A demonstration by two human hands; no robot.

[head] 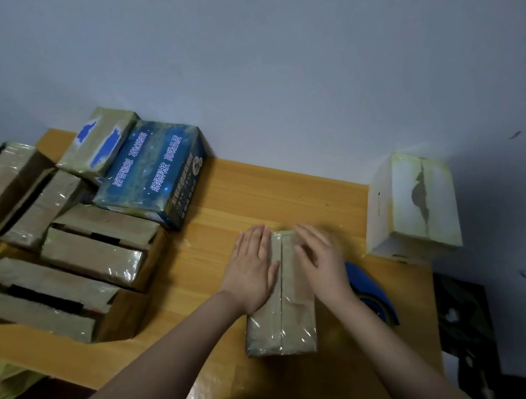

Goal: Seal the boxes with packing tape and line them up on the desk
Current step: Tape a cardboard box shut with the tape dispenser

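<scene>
A small brown cardboard box (282,325), wrapped in glossy clear tape, lies flat on the near middle of the light wooden worktop (255,193), its long side running from near to far. A seam runs down the centre of its top. Both hands lie on the far half of that top with fingers straight and nothing gripped. The left hand (250,270) rests palm down on the left of the seam, and the right hand (321,258), slightly blurred, rests on the right of it. The two hands are apart, with the seam showing between them.

Just right of the box, partly hidden by the right wrist, sits a blue plastic tape dispenser (371,291). A white carton with a torn top seam (411,205) stands at the far right edge of the worktop. On the left lies a pile of brown taped boxes (91,255). Behind it is a dark blue printed carton (154,170), and a smaller taped box with blue patches (97,140) rests on its left part.
</scene>
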